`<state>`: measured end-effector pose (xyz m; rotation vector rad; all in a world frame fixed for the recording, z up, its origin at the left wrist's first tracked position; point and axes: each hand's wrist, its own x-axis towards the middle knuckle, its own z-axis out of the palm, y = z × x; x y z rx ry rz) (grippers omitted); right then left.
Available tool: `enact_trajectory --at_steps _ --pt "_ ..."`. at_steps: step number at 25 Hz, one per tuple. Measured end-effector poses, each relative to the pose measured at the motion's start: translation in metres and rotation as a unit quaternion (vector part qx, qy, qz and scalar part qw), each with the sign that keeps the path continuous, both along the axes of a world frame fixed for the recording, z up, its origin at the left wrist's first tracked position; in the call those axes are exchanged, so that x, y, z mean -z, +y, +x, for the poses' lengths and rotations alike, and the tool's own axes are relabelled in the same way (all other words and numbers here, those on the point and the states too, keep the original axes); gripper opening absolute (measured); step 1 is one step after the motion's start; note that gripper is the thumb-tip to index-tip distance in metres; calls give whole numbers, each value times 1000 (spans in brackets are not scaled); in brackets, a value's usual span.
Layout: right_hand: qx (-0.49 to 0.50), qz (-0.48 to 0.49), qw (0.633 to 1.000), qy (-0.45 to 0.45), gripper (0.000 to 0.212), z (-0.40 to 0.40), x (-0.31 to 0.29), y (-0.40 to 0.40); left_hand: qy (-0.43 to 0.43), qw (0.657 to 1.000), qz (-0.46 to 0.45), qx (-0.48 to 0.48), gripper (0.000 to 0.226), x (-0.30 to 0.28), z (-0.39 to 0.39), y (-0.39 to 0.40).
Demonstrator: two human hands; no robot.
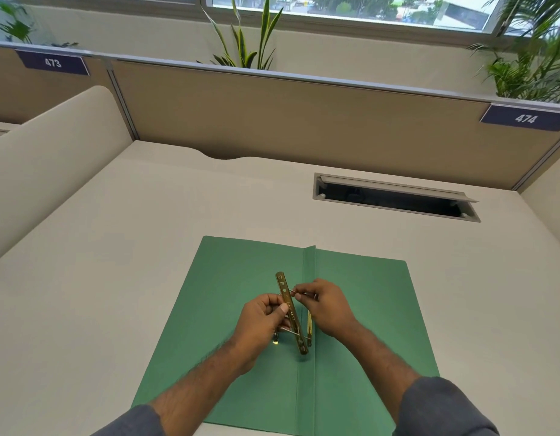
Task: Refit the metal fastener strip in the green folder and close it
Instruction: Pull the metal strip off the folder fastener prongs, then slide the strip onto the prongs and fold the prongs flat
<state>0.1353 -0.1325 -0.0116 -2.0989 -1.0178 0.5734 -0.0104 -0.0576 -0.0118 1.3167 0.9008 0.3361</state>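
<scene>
- Strip (291, 313): brass bar with holes, tilted up off the folder (228, 297), just left of the spine fold (309, 269). Not seated yet.
- Folder lies open and flat on the desk (115, 231), both flaps spread.
- My left hand (262, 319) pinches the strip near mid-length, thumb on its face. Closed on it.
- My right hand (324, 305) pinches a thin prong (291, 291) at the strip's upper holes. Closed on the prong, fingertips only.
- A second prong (288, 332) shows near the strip's lower end, below my left hand. Can't tell whether it's through a hole.
- A second brass piece (309, 328) sits by the spine under my right hand. Probably the base. Mostly hidden.
- Small shiny bits (276, 339) on the folder under my left wrist. Too small to identify.
- Step as I read it: thread the prongs through the strip's holes.
- Doing it well: hold the strip steady with the left, steer only the prong tip with the right. Keep the prong straight, not bowed.
- Get both prongs in before pushing the strip down, else it cocks and jams.
- Then press flat, fold prongs over, lock them, shut the cover.
- Risk: kinking a prong, or creasing the folder at the spine.
</scene>
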Motion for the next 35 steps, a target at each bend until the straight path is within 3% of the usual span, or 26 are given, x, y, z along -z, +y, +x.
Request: enact_trajectory --at_steps 8,12,18,24,27,32,35 --pt "-14 -5 1000 -13 20 1 -2 -2 14 1000 6 15 10 1 4 1" --pt "-7 21 999 40 18 -2 -7 -8 9 999 13 33 12 1 8 0" --pt "60 68 983 163 24 -7 -9 -30 29 989 115 92 53 6 16 3" --pt "98 43 981 164 28 -11 4 -52 25 959 223 175 85 14 21 1" --pt "113 26 981 158 33 -15 13 -60 37 938 270 213 82 16 21 -3" --pt "104 20 982 155 34 -18 19 -62 69 900 351 248 56 15 28 -5" --pt "95 18 984 151 35 -19 20 -60 80 889 370 259 57 16 30 -4"
